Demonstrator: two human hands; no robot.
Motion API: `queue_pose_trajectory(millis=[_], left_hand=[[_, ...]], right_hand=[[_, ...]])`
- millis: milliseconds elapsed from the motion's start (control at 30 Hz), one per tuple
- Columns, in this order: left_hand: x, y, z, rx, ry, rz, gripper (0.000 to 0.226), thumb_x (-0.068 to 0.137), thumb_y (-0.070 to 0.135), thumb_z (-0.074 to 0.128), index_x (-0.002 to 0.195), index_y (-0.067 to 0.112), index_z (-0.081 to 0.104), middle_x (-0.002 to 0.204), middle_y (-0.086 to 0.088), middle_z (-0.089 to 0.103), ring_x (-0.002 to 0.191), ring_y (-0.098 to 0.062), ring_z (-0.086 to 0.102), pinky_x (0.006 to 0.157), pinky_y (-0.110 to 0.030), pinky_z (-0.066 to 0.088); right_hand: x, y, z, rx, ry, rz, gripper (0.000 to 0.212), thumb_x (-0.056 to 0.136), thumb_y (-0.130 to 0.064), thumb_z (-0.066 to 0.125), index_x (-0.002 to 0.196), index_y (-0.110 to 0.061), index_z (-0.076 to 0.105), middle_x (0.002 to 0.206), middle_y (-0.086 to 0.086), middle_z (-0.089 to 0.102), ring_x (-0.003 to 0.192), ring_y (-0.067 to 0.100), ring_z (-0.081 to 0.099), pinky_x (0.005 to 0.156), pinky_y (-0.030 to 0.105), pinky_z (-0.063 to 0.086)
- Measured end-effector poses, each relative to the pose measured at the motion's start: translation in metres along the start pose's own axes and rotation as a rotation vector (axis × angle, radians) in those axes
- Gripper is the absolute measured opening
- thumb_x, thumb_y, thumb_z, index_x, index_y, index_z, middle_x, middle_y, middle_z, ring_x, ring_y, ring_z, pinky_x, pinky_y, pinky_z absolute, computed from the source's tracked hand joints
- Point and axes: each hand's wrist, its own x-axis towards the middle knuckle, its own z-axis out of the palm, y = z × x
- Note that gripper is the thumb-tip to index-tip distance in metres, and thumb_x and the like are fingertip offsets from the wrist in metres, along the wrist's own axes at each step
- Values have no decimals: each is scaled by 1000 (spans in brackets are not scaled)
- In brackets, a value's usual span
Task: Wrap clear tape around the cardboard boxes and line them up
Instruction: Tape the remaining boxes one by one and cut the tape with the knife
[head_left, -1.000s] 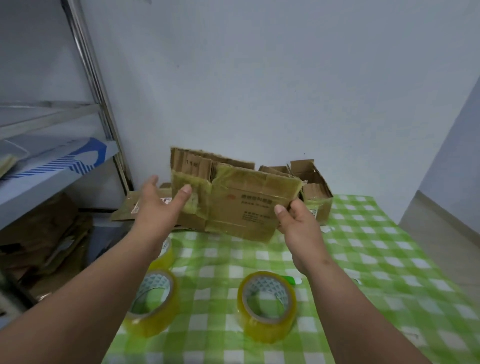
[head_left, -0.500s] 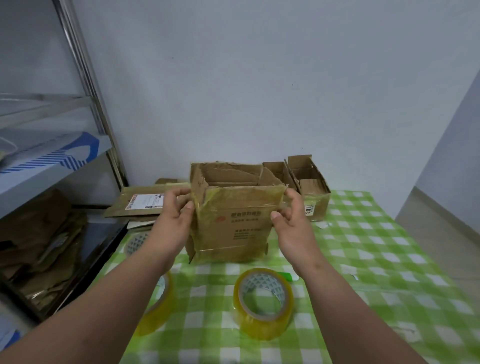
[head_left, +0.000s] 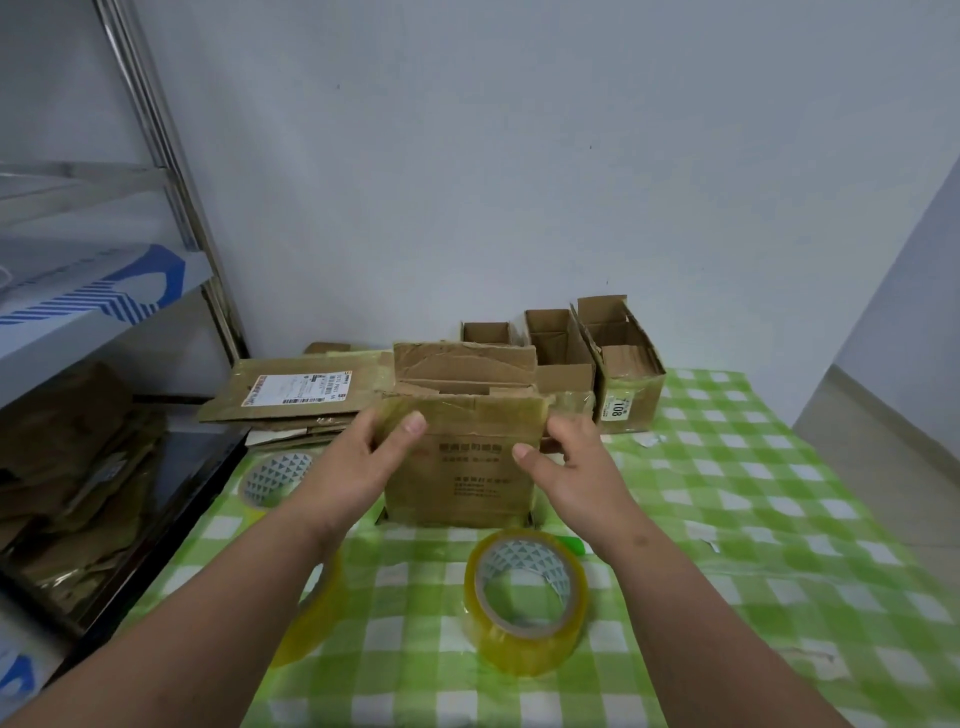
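A flattened carton (head_left: 301, 389) is lying far left on the worktop (head_left: 779, 519). The left hand (head_left: 358, 462) and right hand (head_left: 576, 467) are gripping the taped box (head_left: 467, 457), standing open-topped mid-worktop. Three open boxes (head_left: 623, 364) are lining up behind, contents unclear.

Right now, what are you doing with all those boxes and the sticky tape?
A person holds a taped box upright on the checked table, left hand on one side and right hand on the other. Behind it, open boxes stand in a row by the wall. A tape roll lies in front, with more rolls to the left. Flat cardboard is stacked at the back left.
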Motion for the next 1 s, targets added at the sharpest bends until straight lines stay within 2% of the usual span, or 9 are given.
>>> queue_pose_trajectory(millis=[67,133,300,400,467,533,667,800,1000], left_hand=[[3,-4,-2,-25,10,-5,50,73,62,63,118,40,60,112,18,70,106,-1,64,106,-38,44],[7,-9,-6,-42,6,-5,44,79,55,68,119,37,63,110,14,73,105,-5,66,105,-41,46],[13,-16,-13,-127,17,-81,30,99,49,49,124,39,63,131,13,61,129,-16,51,112,-48,37],[13,-11,-9,-93,24,-44,24,102,40,47,121,47,59,131,12,60,121,-12,55,109,-48,41],[14,-7,-8,-60,30,1,42,102,36,50,136,58,40,138,11,49,122,-14,53,108,-47,42],[15,-2,-8,8,8,31,65,101,30,53,144,64,18,128,14,49,119,-13,53,106,-42,41],[26,9,-14,202,-42,35,89,95,19,58,145,64,0,109,14,50,100,-10,55,93,-34,42],[36,14,-24,275,-108,32,78,89,23,61,138,70,21,107,3,51,88,-15,54,84,-34,43],[32,-6,-16,341,49,218,27,96,32,59,121,43,57,127,12,44,112,-7,52,101,-34,44]], right_hand=[[0,1,2,31,0,16,30,96,-29,62,125,-33,60,123,-5,44,118,12,50,80,11,40],[0,0,3,52,17,26,32,95,-34,61,128,-31,60,126,-6,43,119,10,48,80,10,38],[8,-7,7,49,125,0,17,97,-39,56,90,-24,57,127,-7,47,118,9,48,85,12,37],[13,-8,8,131,176,29,12,96,-34,60,107,-33,54,120,-10,53,115,11,53,93,26,45],[14,-9,6,233,190,48,39,96,-26,62,129,-38,45,118,-16,51,112,7,53,85,20,45],[15,-10,1,251,191,58,60,96,-18,62,143,-41,34,114,-14,50,106,6,53,75,17,41],[26,-16,-6,162,109,63,78,91,-7,58,149,-49,25,112,-1,47,97,15,53,75,22,39],[35,-22,-9,66,71,37,69,86,-6,58,135,-51,41,116,5,46,99,18,52,80,26,42],[24,-7,-5,-36,161,-66,19,90,-15,63,96,-33,57,117,-9,43,103,9,50,78,14,39]])
